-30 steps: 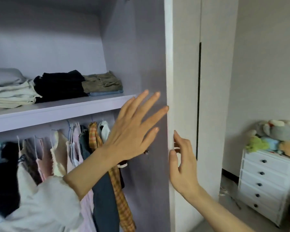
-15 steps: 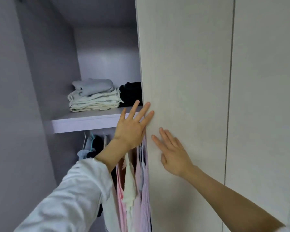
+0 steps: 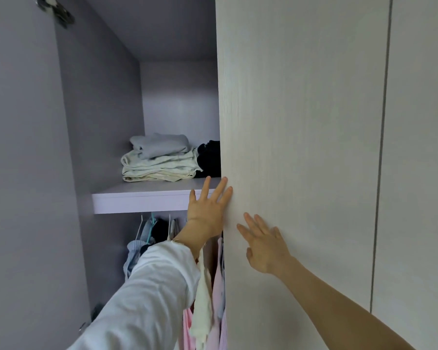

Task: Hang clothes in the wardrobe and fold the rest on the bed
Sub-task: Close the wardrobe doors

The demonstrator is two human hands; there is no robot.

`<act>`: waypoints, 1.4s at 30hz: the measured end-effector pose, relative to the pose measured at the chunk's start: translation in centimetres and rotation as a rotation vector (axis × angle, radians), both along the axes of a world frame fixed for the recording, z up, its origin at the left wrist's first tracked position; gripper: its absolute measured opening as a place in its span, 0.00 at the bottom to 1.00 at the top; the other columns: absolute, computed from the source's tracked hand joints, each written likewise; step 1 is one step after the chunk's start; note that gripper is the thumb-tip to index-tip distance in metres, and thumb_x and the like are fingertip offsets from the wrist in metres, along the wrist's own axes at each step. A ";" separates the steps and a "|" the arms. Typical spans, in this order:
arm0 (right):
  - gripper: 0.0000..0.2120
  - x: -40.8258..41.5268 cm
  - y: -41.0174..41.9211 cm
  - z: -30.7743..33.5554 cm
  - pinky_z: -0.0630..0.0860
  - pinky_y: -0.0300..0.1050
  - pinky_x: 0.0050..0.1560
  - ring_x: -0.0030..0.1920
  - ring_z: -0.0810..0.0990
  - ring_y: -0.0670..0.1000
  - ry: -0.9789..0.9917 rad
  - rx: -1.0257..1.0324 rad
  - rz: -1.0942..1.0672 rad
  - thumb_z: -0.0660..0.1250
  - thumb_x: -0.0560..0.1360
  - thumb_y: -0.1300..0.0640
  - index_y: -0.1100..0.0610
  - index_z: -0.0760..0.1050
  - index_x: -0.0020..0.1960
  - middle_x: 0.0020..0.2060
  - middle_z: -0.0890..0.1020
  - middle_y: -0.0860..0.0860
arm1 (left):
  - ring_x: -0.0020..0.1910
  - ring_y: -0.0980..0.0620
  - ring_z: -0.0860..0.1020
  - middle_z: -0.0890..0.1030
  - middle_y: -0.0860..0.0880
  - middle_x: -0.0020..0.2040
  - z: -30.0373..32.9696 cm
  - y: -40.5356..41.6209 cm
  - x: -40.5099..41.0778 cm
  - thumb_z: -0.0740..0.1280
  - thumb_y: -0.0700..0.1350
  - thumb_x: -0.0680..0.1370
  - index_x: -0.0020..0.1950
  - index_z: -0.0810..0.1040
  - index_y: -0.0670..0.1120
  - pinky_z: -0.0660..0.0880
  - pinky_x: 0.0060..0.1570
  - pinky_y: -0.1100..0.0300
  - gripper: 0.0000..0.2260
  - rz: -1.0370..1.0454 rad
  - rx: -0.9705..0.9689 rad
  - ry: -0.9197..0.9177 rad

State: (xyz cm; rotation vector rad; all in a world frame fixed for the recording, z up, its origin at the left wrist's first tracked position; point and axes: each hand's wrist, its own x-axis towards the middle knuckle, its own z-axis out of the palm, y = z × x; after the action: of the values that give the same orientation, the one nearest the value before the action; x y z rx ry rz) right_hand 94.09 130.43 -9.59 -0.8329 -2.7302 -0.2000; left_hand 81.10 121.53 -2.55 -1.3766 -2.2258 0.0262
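Both hands lie flat, fingers spread, on the upright wardrobe door at centre frame: left hand at its edge, right hand just beside, lower right.

Folded clothes on shelf

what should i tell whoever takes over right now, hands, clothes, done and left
Left hand: open, fingers straight, at the edge of the wardrobe door.
Right hand: open, flat on the door's face.
Neither hand holds a garment.
Hanging clothes are on the rail below the shelf; folded stack sits on it.
Done: clothes hung. Door is partly across the opening.
Left: the bed is out of view, so folding there cannot be judged.
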 end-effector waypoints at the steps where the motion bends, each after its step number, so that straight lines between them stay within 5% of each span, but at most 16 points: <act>1: 0.29 0.0 -0.1 0.1 0.47 0.58 0.73 0.75 0.37 0.51 0.011 -0.010 0.011 0.52 0.80 0.56 0.48 0.45 0.77 0.75 0.37 0.47 | 0.74 0.44 0.32 0.32 0.54 0.75 0.0 0.0 0.0 0.57 0.47 0.80 0.77 0.39 0.52 0.45 0.72 0.40 0.32 -0.007 -0.001 -0.010; 4: 0.24 0.0 -1.2 0.4 0.54 0.50 0.73 0.75 0.52 0.51 0.156 -0.077 0.071 0.52 0.80 0.55 0.50 0.55 0.75 0.76 0.54 0.49 | 0.75 0.45 0.35 0.39 0.52 0.77 0.3 -1.0 0.7 0.55 0.47 0.81 0.77 0.47 0.51 0.43 0.72 0.41 0.27 -0.056 0.043 -0.047; 8: 0.18 0.7 -4.7 -0.2 0.68 0.44 0.61 0.63 0.73 0.52 0.285 -0.119 0.189 0.54 0.79 0.57 0.53 0.71 0.67 0.63 0.76 0.50 | 0.76 0.49 0.49 0.52 0.48 0.77 -0.1 -6.5 2.6 0.55 0.49 0.81 0.73 0.62 0.50 0.44 0.73 0.46 0.20 -0.071 0.203 -0.096; 11: 0.15 1.2 -8.2 -1.9 0.72 0.44 0.52 0.54 0.78 0.52 0.471 -0.216 0.324 0.56 0.78 0.59 0.54 0.76 0.60 0.54 0.81 0.50 | 0.65 0.45 0.71 0.72 0.45 0.67 -1.5 -12.5 3.4 0.60 0.46 0.78 0.60 0.78 0.46 0.62 0.65 0.46 0.14 -0.142 0.484 -0.026; 14: 0.17 -0.2 -13.5 -4.1 0.75 0.43 0.48 0.48 0.79 0.50 0.601 -0.286 0.540 0.54 0.76 0.52 0.55 0.78 0.55 0.49 0.82 0.49 | 0.43 0.44 0.80 0.81 0.48 0.47 -3.2 -19.8 3.4 0.58 0.48 0.74 0.45 0.82 0.46 0.73 0.46 0.52 0.14 -0.082 0.653 0.074; 17: 0.15 -3.0 -19.9 -5.7 0.75 0.43 0.44 0.45 0.79 0.49 0.635 -0.362 0.789 0.55 0.75 0.56 0.57 0.79 0.53 0.45 0.82 0.48 | 0.40 0.45 0.79 0.82 0.50 0.45 -4.5 -27.6 4.0 0.57 0.47 0.74 0.45 0.81 0.46 0.70 0.43 0.54 0.13 0.052 0.673 0.133; 24: 0.19 -8.0 -33.5 -5.4 0.74 0.41 0.49 0.53 0.76 0.49 0.625 -0.441 1.114 0.52 0.73 0.57 0.57 0.77 0.57 0.53 0.79 0.49 | 0.57 0.45 0.69 0.76 0.42 0.58 -6.1 -41.4 3.9 0.63 0.42 0.73 0.58 0.77 0.42 0.66 0.50 0.53 0.14 0.413 0.866 0.327; 27: 0.20 -9.4 -37.3 -5.2 0.73 0.43 0.55 0.62 0.70 0.49 0.559 -0.397 1.155 0.53 0.76 0.58 0.57 0.71 0.66 0.63 0.72 0.50 | 0.70 0.43 0.62 0.63 0.41 0.73 -6.0 -44.8 2.3 0.65 0.42 0.77 0.74 0.59 0.42 0.65 0.63 0.47 0.27 0.579 0.837 -0.024; 29: 0.21 -10.0 -39.0 -5.0 0.68 0.42 0.62 0.69 0.64 0.49 0.478 -0.384 1.161 0.55 0.78 0.61 0.56 0.64 0.71 0.70 0.64 0.49 | 0.74 0.46 0.58 0.59 0.45 0.76 -5.8 -45.9 0.9 0.63 0.44 0.79 0.77 0.48 0.44 0.59 0.69 0.51 0.32 0.537 0.796 -0.331; 32: 0.26 -10.5 -40.1 -4.5 0.63 0.41 0.66 0.73 0.57 0.48 0.399 -0.383 1.132 0.55 0.79 0.61 0.54 0.55 0.75 0.74 0.55 0.49 | 0.68 0.48 0.70 0.73 0.46 0.67 -5.4 -46.1 -0.3 0.61 0.42 0.80 0.76 0.55 0.47 0.67 0.62 0.59 0.26 0.341 0.872 -0.579; 36: 0.26 -10.1 -39.4 -4.9 0.62 0.39 0.67 0.73 0.58 0.48 0.491 -0.408 1.145 0.54 0.79 0.58 0.52 0.52 0.76 0.75 0.54 0.48 | 0.50 0.56 0.77 0.77 0.49 0.56 -5.4 -46.0 0.5 0.59 0.42 0.81 0.71 0.66 0.44 0.70 0.45 0.75 0.18 0.276 0.962 -0.509; 42: 0.27 -7.0 -35.5 -5.5 0.62 0.34 0.62 0.67 0.64 0.47 0.750 -0.258 1.139 0.55 0.76 0.52 0.52 0.54 0.74 0.69 0.64 0.50 | 0.41 0.59 0.81 0.82 0.54 0.46 -5.4 -42.5 2.4 0.60 0.41 0.81 0.62 0.76 0.50 0.74 0.49 0.67 0.12 -0.032 0.903 -0.409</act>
State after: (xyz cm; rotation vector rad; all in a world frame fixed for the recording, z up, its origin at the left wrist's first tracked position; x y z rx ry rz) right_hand 87.09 94.89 -15.13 0.5816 -2.0841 0.5771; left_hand 83.49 79.08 -7.98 -0.9319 -2.0566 -1.2052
